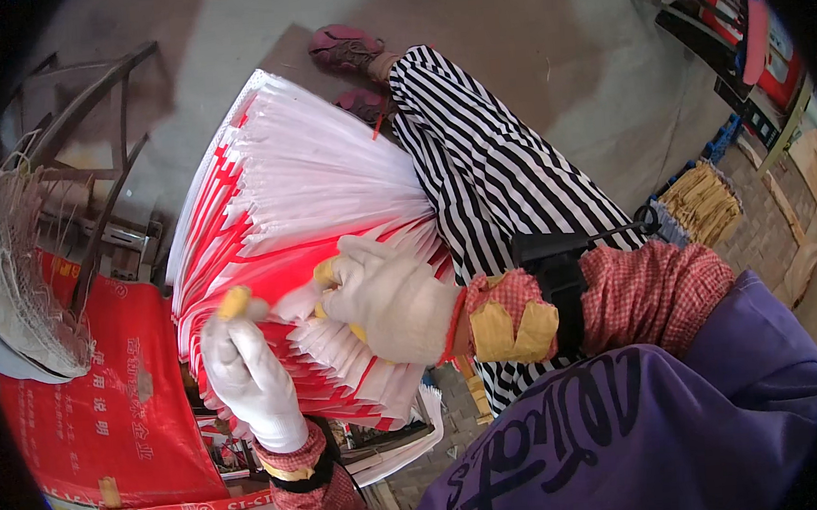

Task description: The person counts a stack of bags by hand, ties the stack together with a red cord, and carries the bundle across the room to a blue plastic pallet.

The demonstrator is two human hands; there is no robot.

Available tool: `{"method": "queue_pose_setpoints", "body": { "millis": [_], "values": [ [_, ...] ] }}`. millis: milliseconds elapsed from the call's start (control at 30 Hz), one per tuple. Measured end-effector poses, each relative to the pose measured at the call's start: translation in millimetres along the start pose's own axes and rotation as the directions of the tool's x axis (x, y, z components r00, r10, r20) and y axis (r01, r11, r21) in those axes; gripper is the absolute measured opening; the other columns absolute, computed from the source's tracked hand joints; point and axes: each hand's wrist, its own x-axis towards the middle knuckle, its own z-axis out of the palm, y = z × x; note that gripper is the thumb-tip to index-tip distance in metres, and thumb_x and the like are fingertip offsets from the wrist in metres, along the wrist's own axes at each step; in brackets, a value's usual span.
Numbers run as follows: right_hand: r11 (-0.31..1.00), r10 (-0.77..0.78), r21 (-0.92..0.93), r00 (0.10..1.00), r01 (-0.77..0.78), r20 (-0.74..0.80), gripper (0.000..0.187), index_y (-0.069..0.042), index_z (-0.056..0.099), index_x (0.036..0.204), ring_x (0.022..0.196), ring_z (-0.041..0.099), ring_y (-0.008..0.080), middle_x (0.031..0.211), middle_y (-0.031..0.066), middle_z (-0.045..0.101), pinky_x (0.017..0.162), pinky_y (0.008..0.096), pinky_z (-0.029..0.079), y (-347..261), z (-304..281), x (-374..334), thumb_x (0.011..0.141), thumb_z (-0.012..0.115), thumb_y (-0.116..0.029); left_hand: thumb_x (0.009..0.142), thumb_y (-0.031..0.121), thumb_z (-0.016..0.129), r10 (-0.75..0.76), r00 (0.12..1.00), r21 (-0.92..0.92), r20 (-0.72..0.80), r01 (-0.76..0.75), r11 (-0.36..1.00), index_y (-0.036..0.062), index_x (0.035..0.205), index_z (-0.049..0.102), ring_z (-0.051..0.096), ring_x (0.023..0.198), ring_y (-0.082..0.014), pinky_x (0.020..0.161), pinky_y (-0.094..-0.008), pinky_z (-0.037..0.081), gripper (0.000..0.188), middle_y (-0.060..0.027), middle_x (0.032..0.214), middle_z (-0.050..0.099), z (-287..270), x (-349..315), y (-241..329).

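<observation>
White-red sheets (328, 157) fan lengthwise leftward; right hand (392, 298) curls over them, left hand (252, 377) half curled, grips unclear.

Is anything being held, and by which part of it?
It cannot be told surely: the right grip is at the sheets, perhaps pinching an edge; the left grip is blurred.

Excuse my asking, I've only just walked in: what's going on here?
A person in a purple top is handling a thick, fanned-out stack of white and red sheets. The gloved right hand, curled, is on the stack. The gloved left hand is by the stack's lower left edge in the view; whether it pinches a sheet is hard to tell. Striped trousers are beside the stack, and a red printed cover is to its left.
</observation>
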Motion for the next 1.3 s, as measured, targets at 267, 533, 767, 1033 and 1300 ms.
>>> {"method": "queue_pose_setpoints", "body": {
  "millis": [267,533,767,1033,1300],
  "values": [
    [0.998,-0.037,-0.047,0.999,0.038,0.037,0.026,-0.004,0.062,0.096,0.094,0.056,0.0284,0.100,0.0133,0.059,0.086,0.0359,0.044,3,-3,4,0.073,0.053,-0.011,0.089,0.004,0.046,0.230,0.972,0.297,0.048,-0.234,0.926,-0.0038,0.120,0.052,0.055,0.102,-0.0272,0.088,-0.0365,0.043,0.033,-0.0172,0.115,0.058,13,27,2],
    [0.922,0.357,0.138,0.932,-0.361,0.053,0.038,-0.002,0.051,0.116,0.098,0.057,0.0300,0.102,0.0162,0.059,0.080,0.0386,0.048,7,-9,27,0.079,0.052,-0.009,0.095,0.008,0.042,0.008,0.995,0.055,0.099,-0.014,0.998,-0.0058,0.114,0.054,0.053,0.070,-0.0114,0.068,-0.0255,0.046,0.026,-0.0084,0.082,0.060,7,15,13],
    [0.971,0.234,0.010,0.960,-0.238,0.157,0.033,-0.003,0.058,0.110,0.098,0.056,0.0301,0.105,0.0161,0.059,0.085,0.0379,0.046,2,-18,20,0.077,0.053,-0.009,0.097,0.010,0.040,-0.028,0.997,-0.149,0.077,0.039,0.988,-0.0048,0.126,0.047,0.058,0.089,-0.0177,0.083,-0.0301,0.045,0.033,-0.0135,0.103,0.062,16,27,2],
    [0.986,0.115,-0.107,0.983,-0.131,-0.144,0.021,-0.007,0.066,0.091,0.106,0.052,0.0333,0.110,0.0181,0.059,0.092,0.0415,0.041,6,-11,16,0.075,0.053,-0.012,0.096,0.009,0.042,0.039,0.985,0.079,0.170,-0.053,0.995,-0.0039,0.125,0.048,0.057,0.086,-0.0179,0.079,-0.0306,0.046,0.032,-0.0144,0.101,0.062,17,28,1],
    [0.983,0.042,-0.175,0.994,-0.060,-0.104,0.020,-0.007,0.066,0.090,0.109,0.050,0.0381,0.117,0.0222,0.056,0.098,0.0458,0.037,12,-6,23,0.073,0.056,-0.012,0.095,0.008,0.041,0.087,0.984,0.097,0.153,-0.102,0.990,-0.0036,0.123,0.051,0.053,0.074,-0.0151,0.070,-0.0298,0.045,0.032,-0.0097,0.090,0.061,15,19,-6]
  ]
}}
